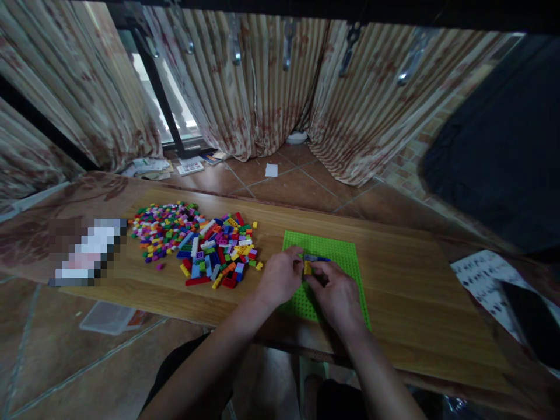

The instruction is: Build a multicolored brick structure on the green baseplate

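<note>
Over a bright green studded baseplate (345,251), both hands meet around a small yellow brick (307,268). My right hand (339,294) pinches this brick from the right with thumb and forefinger. On its left side my left hand (282,279) is closed, fingertips together close to the brick; whatever they hold is hidden. Just beyond the fingers, blue bricks (322,259) lie on the baseplate, partly covered by my right hand.
Left of the baseplate lie a heap of larger mixed bricks (219,248) and a pile of small coloured pieces (164,230). They share a wooden board (406,274). A blurred-out device (90,251) is at far left; a printed sheet (485,280) and dark phone (531,318) are at right.
</note>
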`<state>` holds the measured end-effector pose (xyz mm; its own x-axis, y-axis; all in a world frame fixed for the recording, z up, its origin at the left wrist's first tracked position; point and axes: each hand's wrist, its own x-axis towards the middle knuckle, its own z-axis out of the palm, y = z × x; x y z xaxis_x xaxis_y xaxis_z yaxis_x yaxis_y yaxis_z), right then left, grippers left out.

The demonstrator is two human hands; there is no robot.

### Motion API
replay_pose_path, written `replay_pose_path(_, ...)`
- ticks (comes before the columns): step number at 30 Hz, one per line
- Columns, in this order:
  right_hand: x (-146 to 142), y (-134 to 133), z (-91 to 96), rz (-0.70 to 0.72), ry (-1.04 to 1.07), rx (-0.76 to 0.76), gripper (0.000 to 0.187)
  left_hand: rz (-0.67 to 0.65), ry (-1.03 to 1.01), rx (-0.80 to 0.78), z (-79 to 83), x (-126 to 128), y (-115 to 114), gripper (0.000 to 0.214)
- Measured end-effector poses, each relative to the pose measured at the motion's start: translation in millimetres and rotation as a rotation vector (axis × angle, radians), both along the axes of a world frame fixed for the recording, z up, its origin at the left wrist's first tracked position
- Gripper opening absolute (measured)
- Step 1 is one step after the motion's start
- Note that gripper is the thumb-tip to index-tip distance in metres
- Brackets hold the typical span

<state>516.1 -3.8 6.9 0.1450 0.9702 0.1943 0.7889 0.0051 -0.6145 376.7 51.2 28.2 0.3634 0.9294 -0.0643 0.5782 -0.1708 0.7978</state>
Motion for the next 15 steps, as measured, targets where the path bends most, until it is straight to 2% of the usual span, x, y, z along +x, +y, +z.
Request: replay_pose_path(15,5,0,2.8,0.07,0.079,-0.006,0.025,0.14,0.077,0.0,-5.1,11,4,0.033)
